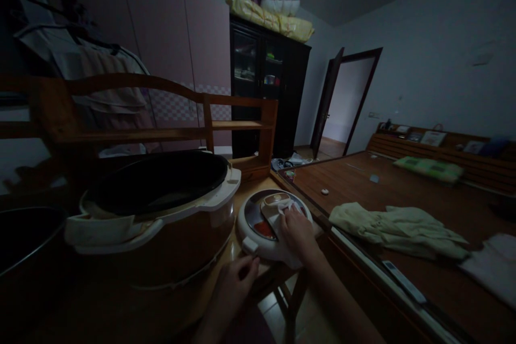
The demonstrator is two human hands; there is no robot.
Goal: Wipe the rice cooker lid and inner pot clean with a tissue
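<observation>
A round lid (243,224) with a white rim and a dark shiny top lies on the wooden surface, its raised handle (271,200) facing up. My right hand (297,228) presses a crumpled white cloth (285,206) against the lid beside that handle. The fingers are closed round the cloth. Just in front of the lid's near rim, my left hand (237,278) has its fingers curled in a pinch. Whether anything is between those fingertips I cannot make out. To the left stands a large cooker (193,247), uncovered, with a black inner pot (161,177) and white rim.
Another dark pot (32,242) is at the far left. Behind the cooker rises a wooden shelf frame (242,101). On the right, a wooden bed platform (358,177) holds a pale garment (391,226) and a remote control (404,281). A door (328,99) stands open at the back.
</observation>
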